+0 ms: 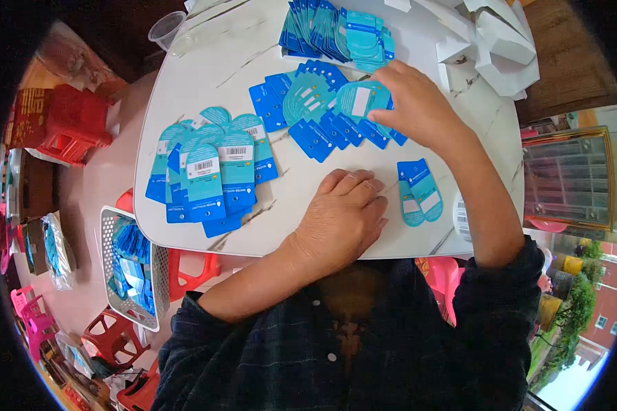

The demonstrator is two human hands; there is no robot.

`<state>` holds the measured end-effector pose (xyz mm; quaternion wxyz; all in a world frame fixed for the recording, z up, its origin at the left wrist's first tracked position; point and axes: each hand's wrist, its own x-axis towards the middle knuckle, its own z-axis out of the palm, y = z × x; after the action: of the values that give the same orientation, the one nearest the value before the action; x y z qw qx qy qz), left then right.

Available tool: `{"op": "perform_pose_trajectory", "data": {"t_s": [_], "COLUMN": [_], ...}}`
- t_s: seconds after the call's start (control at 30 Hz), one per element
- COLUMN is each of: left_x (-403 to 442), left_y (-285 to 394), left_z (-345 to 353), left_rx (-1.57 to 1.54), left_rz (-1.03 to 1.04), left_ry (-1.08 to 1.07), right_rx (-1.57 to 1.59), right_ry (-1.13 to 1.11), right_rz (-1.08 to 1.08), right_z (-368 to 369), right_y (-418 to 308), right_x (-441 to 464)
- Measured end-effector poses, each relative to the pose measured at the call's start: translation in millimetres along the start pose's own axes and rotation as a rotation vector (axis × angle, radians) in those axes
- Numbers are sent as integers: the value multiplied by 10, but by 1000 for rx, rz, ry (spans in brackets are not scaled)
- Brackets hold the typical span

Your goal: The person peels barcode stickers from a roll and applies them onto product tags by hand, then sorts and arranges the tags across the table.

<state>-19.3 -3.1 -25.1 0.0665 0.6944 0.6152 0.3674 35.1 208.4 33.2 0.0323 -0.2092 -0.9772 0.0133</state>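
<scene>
The work looks partway through: the left pile (203, 181) of cards shows barcodes, while the fan (308, 103) mid-bench (219, 82) and the pair (421, 193) near its front edge show white patches with no barcode that I can make out. A stack (363, 35) at the far edge seems to be left as well (its cards overlap too much to check each one). A roll (462, 220) of barcodes sits partly behind the right forearm, and a basket (159, 288) beside the bench holds more cards.

The right hand (408, 99) is at the fan's right end, its grip partly parted, thumb and fingers about the edge of a teal card (360, 101); whether it pinches that card, I cannot tell. The left hand (346, 214) rests on the bench, fingers loosely bent, with nothing visible in its grip.
</scene>
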Motion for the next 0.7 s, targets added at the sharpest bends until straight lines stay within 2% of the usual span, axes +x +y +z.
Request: {"op": "perform_pose_trajectory", "data": {"t_s": [0.13,0.27,0.47,0.7], "left_x": [-9,-6,-18,19], "left_y": [-13,-8,-8,-18], "left_z": [-15,-5,-16,-44], "left_rx": [-8,2,-22,-5], "left_rz": [-10,-9,-10,10], "left_ry": [-22,-26,-10,1], "right_rx": [169,471,631,889], "right_ry": [62,28,61,-35], "right_rz": [83,333,478,625], "right_z": [-61,-210,-258,-372], "right_y": [-13,132,177,-53], "right_x": [-127,-312,-624,-1131]}}
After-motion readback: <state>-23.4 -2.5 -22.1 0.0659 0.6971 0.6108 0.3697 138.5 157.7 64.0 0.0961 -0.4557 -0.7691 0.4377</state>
